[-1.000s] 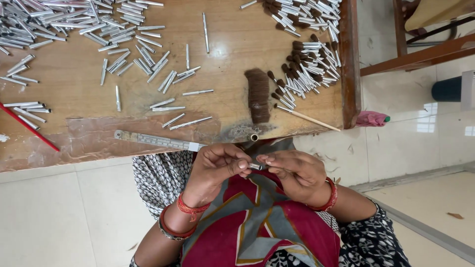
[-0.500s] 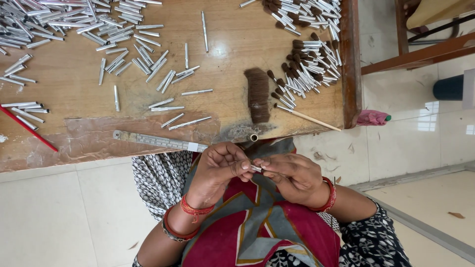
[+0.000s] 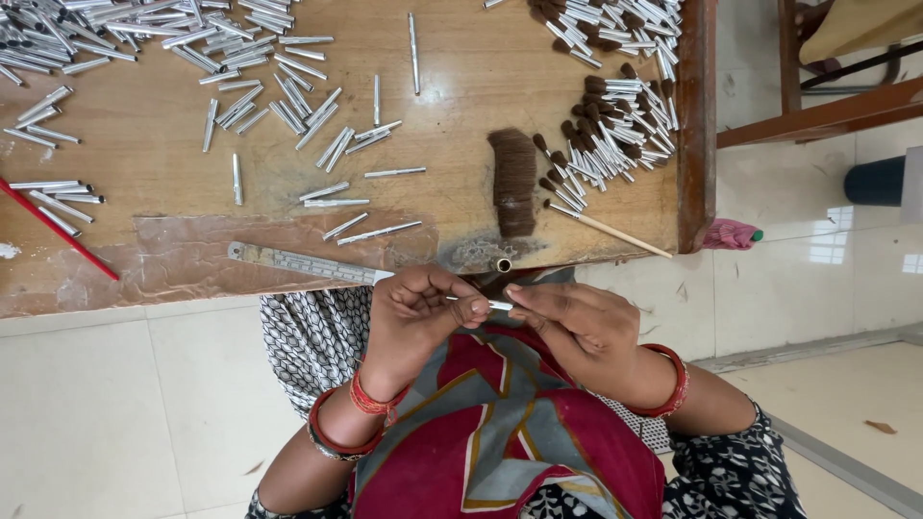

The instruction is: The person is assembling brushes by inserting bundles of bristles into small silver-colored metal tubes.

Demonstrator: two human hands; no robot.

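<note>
My left hand (image 3: 418, 308) and my right hand (image 3: 572, 322) meet over my lap, just below the near edge of the wooden table (image 3: 144, 154). Both pinch one small silver metal tube (image 3: 492, 305) held level between the fingertips. A flat bundle of dark brown bristle hair (image 3: 511, 181) lies on the table just above my hands. To its right lies a heap of finished tubes with brown bristle tips (image 3: 606, 135).
Several loose empty silver tubes (image 3: 288, 106) are scattered over the table's left and middle. A metal ruler (image 3: 303, 262) lies along the near edge, a red stick (image 3: 58, 229) at the far left, a thin wooden stick (image 3: 615, 229) at the right. Tiled floor surrounds the table.
My hands have stayed over my lap with the tube between them; the fingers shifted slightly around it. Nothing on the table moved.
</note>
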